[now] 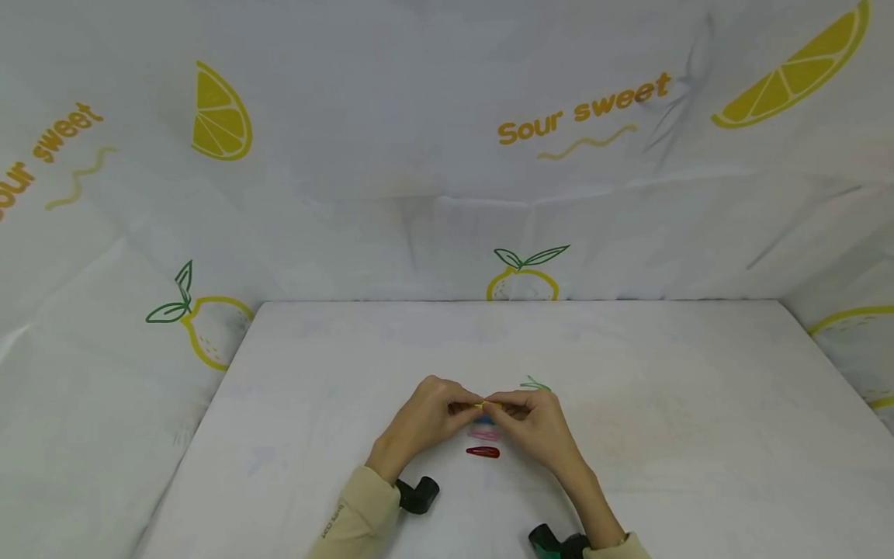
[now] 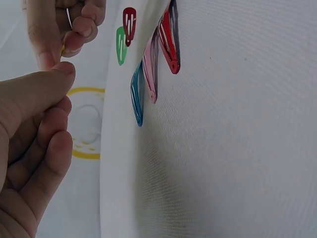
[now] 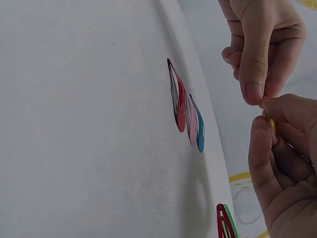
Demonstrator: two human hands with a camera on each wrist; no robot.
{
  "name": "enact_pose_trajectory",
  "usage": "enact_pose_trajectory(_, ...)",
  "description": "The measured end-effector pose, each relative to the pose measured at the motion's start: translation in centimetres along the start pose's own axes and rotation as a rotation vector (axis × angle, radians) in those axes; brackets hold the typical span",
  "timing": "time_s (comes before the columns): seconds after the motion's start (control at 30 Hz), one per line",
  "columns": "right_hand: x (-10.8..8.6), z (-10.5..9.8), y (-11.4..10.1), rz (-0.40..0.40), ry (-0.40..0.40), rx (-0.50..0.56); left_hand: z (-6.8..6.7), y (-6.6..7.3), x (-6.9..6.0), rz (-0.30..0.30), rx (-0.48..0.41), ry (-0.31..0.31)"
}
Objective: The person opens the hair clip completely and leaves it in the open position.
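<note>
Over the table, my left hand (image 1: 427, 415) and right hand (image 1: 536, 423) meet fingertip to fingertip. Between them is a small yellow hair clip (image 3: 273, 126), mostly hidden by the fingers. Thumb and forefinger of each hand pinch it at either end. Below the hands lie a blue hair clip (image 2: 136, 96), a pink hair clip (image 1: 483, 435) and a red hair clip (image 1: 483, 452), roughly parallel in a column.
Beyond the right hand lies a green hair clip (image 1: 535, 383). Beside it, a dark red hair clip (image 2: 129, 25) shows in the wrist views. The white table (image 1: 314, 373) meets a lemon-printed cloth (image 1: 363, 155) behind.
</note>
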State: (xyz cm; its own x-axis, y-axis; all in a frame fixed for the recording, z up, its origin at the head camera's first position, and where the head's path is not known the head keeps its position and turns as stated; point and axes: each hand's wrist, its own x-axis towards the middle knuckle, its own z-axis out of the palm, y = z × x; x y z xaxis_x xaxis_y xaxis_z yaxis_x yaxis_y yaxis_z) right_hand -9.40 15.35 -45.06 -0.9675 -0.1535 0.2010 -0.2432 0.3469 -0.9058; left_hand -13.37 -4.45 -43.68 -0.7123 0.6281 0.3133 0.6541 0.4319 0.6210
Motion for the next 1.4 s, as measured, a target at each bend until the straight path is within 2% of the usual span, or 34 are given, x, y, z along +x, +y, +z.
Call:
enact_pose_trajectory(0.23,0.0,0.0,0.0,-0.007,0.006,-0.01,0.1,0.0,0.0,0.007,0.023,-0.001)
enact_pose_trajectory(0.5,0.0,0.2,0.0,0.027,0.012,-0.021,0.1,0.0,0.1,0.014,0.041,-0.012)
enact_pose_trajectory(0.77,-0.1,0.1,0.0,-0.015,0.056,-0.083,0.4,0.3,0.2,0.034,0.069,-0.004)
enact_pose_trajectory(1.0,-0.1,-0.2,0.0,0.001,0.069,-0.102,0.4,0.6,0.3,0.02,0.116,-0.008)
enact_pose_trajectory(1.2,-0.3,-0.5,-0.3,0.02,0.04,-0.103,0.5,0.6,0.4,0.024,0.132,-0.009)
enact_pose_trajectory(1.4,-0.6,-1.1,-0.6,0.009,0.021,-0.187,0.5,0.6,0.3,0.035,0.133,0.01)
